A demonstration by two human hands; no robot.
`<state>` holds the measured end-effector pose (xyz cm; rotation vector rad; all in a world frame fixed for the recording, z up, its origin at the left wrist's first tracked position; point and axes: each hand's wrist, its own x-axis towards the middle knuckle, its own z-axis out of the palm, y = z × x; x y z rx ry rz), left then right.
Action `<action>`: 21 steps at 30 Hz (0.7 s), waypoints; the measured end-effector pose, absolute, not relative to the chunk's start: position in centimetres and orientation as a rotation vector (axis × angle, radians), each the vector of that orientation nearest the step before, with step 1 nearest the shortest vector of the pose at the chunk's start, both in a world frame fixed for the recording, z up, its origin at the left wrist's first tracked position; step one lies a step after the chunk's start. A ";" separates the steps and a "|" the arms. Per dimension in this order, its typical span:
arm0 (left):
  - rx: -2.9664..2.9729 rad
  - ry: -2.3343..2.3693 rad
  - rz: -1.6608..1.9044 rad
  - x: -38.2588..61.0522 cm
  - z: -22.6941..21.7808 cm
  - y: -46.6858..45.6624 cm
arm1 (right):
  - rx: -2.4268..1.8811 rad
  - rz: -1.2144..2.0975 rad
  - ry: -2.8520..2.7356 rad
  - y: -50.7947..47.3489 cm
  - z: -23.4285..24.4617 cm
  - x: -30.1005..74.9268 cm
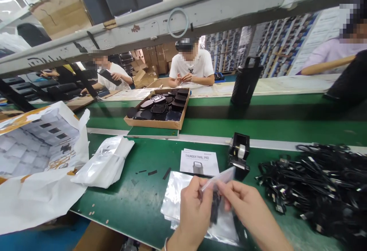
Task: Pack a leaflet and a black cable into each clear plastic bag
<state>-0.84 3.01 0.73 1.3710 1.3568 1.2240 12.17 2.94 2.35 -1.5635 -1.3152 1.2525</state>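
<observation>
My left hand (pixel 194 209) and my right hand (pixel 249 209) meet low in the middle of the view, both pinching a small clear plastic bag (pixel 219 177) with a black cable (pixel 214 207) inside it. Under my hands lies a stack of clear plastic bags (pixel 173 197) on the green table (pixel 137 197). A white booklet (pixel 199 162) printed "THUNDER TRAIL PRO" lies just beyond them. A black tape dispenser (pixel 239 153) stands to the right of the booklet.
A heap of black cables (pixel 315 184) fills the right side. Printed cartons (pixel 37 144) and white bags (pixel 104 163) lie at the left. On the conveyor beyond sit a cardboard tray (pixel 156 123) of black parts and a black speaker (pixel 246 81). Other people work across the line.
</observation>
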 end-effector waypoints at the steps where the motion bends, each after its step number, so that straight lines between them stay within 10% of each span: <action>1: 1.350 1.355 1.227 -0.8 0.7 2.8 | -1.620 1.250 -1.361 3.3 2.3 12.1; 21: 0.909 1.279 1.390 -4.2 0.9 3.3 | -1.785 1.078 -1.632 1.8 -0.2 14.9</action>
